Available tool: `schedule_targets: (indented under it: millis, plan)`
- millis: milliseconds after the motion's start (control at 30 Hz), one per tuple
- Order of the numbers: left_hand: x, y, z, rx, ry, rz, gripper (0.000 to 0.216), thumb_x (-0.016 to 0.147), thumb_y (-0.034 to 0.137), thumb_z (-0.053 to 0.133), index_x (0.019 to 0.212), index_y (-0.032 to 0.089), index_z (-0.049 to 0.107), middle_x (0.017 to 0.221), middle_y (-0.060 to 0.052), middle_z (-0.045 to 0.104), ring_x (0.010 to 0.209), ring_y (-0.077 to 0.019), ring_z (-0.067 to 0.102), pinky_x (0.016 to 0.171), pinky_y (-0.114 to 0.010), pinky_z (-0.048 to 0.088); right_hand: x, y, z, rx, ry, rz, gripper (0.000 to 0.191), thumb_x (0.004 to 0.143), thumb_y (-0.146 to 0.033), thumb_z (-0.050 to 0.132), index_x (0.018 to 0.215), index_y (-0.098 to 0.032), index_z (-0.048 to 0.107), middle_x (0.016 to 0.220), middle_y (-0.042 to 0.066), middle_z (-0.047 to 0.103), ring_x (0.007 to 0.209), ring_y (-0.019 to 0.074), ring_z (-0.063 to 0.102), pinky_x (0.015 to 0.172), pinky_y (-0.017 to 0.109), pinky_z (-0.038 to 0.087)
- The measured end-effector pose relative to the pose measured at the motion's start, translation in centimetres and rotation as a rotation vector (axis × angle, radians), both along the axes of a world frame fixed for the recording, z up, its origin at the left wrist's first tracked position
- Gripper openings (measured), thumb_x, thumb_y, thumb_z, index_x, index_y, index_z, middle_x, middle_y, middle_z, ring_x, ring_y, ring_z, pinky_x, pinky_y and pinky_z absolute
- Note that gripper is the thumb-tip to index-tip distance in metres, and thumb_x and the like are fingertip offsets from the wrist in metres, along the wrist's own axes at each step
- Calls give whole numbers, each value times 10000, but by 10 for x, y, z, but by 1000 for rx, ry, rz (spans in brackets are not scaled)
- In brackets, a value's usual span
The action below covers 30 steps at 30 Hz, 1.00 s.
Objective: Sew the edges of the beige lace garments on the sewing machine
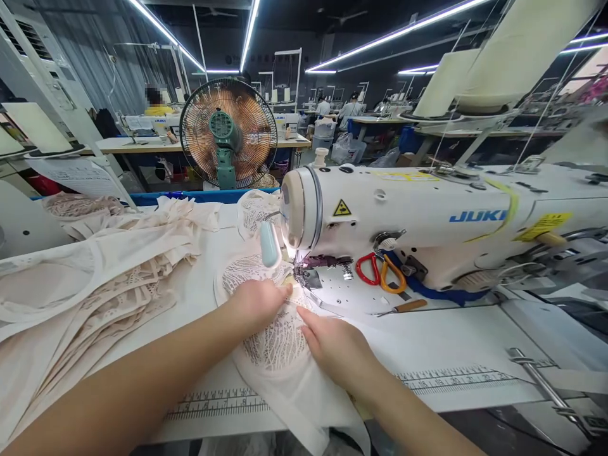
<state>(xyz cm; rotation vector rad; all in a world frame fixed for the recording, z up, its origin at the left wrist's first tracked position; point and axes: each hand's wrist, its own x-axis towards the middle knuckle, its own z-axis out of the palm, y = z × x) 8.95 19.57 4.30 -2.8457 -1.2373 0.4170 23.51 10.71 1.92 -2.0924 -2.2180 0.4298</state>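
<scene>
A cream lace garment piece (pixel 278 345) lies on the white sewing table (pixel 456 345), its far end under the presser foot (pixel 304 275) of a white JUKI sewing machine (pixel 427 215). My left hand (pixel 259 303) rests on the lace just left of the needle, fingers curled and pinching the fabric edge. My right hand (pixel 335 347) lies on the lace in front of the needle plate, fingers pressed together on the cloth.
A heap of cream lace pieces (pixel 95 278) covers the table's left side. Red and orange scissors (pixel 377 271) and a wooden-handled tool (pixel 403 307) lie by the machine base. A standing fan (pixel 228 133) is behind. Other people sit at distant tables.
</scene>
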Motion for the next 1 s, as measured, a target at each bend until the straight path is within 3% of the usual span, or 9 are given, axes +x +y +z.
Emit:
schedule_targets:
  millis: [167,333,433,500,567,667,800,1000]
  plan:
    - [11,5,-5,5,-34,59,663,707,209,541,1354,173,398,789,-117,628,543,-253,582,437,-293,384,9,14,2,-12,-49,15,457,884,-218,329,1316,-220,477,849,66,718,801,237,650,589,296,411]
    - [18,2,-7,29,35,108,693,678,164,589,1347,132,413,859,-156,634,566,-252,591,428,-297,390,14,22,5,-38,-2,5,466,885,-211,316,1326,-215,466,984,79,710,864,242,651,644,315,449]
    - [15,-4,-8,181,-15,-13,543,741,116,491,1283,80,481,921,-181,625,666,-272,599,429,-314,407,15,22,5,-33,10,27,456,888,-216,313,1313,-211,478,1014,83,704,883,249,650,660,325,459]
    - [10,-5,-13,338,-95,-175,383,775,77,405,1096,81,614,1010,-193,617,735,-269,598,479,-348,448,16,21,4,-27,19,46,449,887,-208,311,1298,-203,490,1036,88,698,894,248,650,667,324,461]
    - [4,-2,-22,452,-192,-378,324,800,65,364,907,102,668,1147,-184,586,872,-283,592,613,-419,496,16,21,3,-20,23,58,443,884,-204,315,1285,-194,502,1049,94,693,895,248,650,672,326,462]
    - [-3,6,-39,485,-327,-594,317,859,91,350,921,95,661,1178,-162,591,1054,-285,546,821,-457,484,16,19,1,-14,14,62,446,884,-205,321,1295,-191,496,1027,97,699,889,251,651,674,332,464]
    - [-9,15,-51,386,-370,-600,324,898,117,340,1044,28,615,1136,-190,613,993,-242,591,815,-351,510,16,17,1,-12,3,80,448,889,-212,318,1301,-202,495,977,87,709,868,248,650,658,326,460]
    - [-6,17,-44,268,-396,-522,315,897,140,358,1071,40,602,1164,-195,595,1029,-248,574,872,-368,483,16,17,5,-39,-2,30,456,900,-229,325,1337,-193,448,916,83,718,835,246,653,642,322,453]
